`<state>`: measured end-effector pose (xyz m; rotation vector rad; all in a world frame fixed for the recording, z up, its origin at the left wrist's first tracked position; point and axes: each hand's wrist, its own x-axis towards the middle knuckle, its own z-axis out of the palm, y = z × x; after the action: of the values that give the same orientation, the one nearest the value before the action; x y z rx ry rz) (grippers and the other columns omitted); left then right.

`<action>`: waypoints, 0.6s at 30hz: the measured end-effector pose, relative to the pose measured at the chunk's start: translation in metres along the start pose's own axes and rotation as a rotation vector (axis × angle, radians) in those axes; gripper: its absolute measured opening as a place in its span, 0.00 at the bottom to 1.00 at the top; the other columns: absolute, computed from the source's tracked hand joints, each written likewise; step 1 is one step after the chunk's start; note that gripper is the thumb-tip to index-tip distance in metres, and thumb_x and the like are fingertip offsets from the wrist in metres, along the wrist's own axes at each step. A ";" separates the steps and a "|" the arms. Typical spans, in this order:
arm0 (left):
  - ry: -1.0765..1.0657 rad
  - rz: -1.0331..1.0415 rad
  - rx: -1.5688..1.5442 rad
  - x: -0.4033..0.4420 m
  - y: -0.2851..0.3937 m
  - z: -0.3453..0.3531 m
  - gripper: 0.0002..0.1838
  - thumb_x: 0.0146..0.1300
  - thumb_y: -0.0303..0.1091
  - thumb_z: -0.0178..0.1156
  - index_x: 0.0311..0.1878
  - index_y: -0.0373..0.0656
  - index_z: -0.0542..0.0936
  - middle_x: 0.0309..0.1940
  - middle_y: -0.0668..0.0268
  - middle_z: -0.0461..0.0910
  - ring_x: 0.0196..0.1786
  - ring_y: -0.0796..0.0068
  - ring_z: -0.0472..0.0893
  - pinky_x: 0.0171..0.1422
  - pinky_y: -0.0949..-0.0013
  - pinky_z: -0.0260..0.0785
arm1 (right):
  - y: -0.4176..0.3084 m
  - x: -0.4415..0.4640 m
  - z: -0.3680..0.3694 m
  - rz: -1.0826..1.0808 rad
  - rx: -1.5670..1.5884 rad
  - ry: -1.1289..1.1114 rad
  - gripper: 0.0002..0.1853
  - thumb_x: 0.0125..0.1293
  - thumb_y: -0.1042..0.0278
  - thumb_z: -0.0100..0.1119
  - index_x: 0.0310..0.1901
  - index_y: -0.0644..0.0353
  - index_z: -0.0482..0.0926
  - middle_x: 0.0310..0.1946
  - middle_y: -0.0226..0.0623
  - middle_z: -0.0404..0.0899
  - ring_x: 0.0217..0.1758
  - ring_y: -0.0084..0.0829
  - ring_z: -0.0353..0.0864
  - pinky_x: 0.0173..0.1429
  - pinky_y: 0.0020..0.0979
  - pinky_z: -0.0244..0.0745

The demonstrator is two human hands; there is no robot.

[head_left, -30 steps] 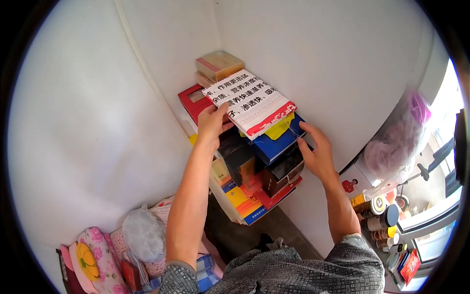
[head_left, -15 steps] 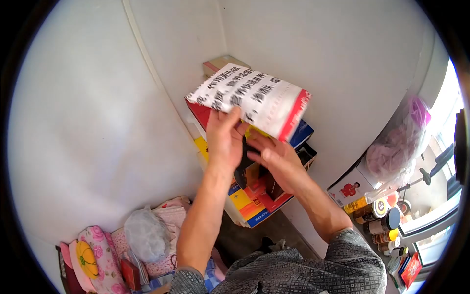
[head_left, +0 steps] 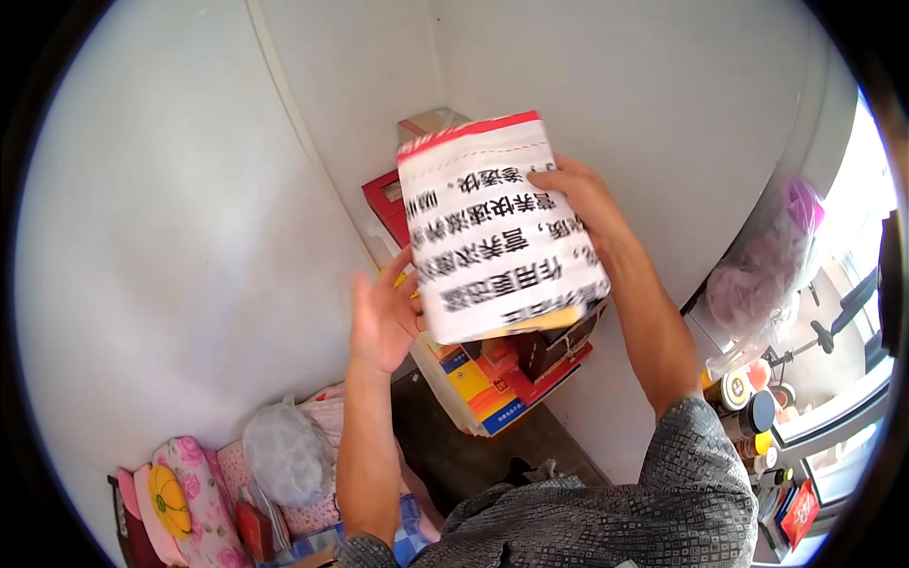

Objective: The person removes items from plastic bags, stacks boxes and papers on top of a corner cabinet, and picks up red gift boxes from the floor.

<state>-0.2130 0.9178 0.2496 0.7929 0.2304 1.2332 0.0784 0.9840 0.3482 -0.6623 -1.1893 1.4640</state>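
Note:
A white packet (head_left: 492, 237) with large black Chinese print and a red band along its top edge is held up over a pile of boxes. My right hand (head_left: 578, 194) grips its right edge, thumb on the front and the other fingers hidden behind. Beside the lower left edge, my left hand (head_left: 383, 317) has its fingers apart; some fingertips pass behind the packet, and whether they touch it I cannot tell. Below lie a yellow, blue and red box (head_left: 478, 388) and a dark brown box (head_left: 554, 352). A red box (head_left: 383, 199) shows behind the packet.
White walls (head_left: 189, 208) meet in the corner behind the boxes. At lower left are a clear plastic bag (head_left: 287, 454) and a pink floral bundle (head_left: 199, 497). Several jars (head_left: 753, 417) stand by the window at right, below a hanging bag of pinkish stuff (head_left: 762, 293).
The packet has turned round, so its red band is now at the top instead of the right. My right hand has moved up to its right edge; my left hand has moved left and down.

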 end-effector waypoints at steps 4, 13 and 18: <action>0.183 -0.058 0.591 0.030 -0.006 0.054 0.26 0.72 0.39 0.61 0.68 0.38 0.70 0.57 0.60 0.82 0.52 0.68 0.85 0.51 0.63 0.82 | 0.006 0.050 -0.030 -0.018 -0.466 0.032 0.28 0.67 0.71 0.62 0.68 0.69 0.71 0.50 0.45 0.86 0.43 0.32 0.89 0.52 0.34 0.84; 0.392 -0.059 0.851 0.101 -0.039 0.032 0.18 0.67 0.34 0.68 0.54 0.32 0.80 0.47 0.56 0.86 0.45 0.68 0.87 0.53 0.67 0.79 | 0.003 -0.019 -0.029 -0.776 -1.250 0.319 0.27 0.67 0.62 0.67 0.64 0.67 0.75 0.60 0.51 0.81 0.61 0.52 0.81 0.65 0.43 0.75; 0.468 0.179 0.530 0.110 -0.068 0.006 0.16 0.66 0.27 0.68 0.52 0.30 0.77 0.46 0.56 0.85 0.46 0.70 0.85 0.53 0.68 0.76 | 0.056 -0.059 -0.040 -0.560 -1.237 0.200 0.24 0.66 0.60 0.68 0.58 0.66 0.80 0.58 0.53 0.82 0.62 0.55 0.80 0.66 0.44 0.74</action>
<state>-0.1208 1.0073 0.2371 0.9798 0.9126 1.5438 0.1074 0.9451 0.2719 -1.1098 -1.8700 0.0617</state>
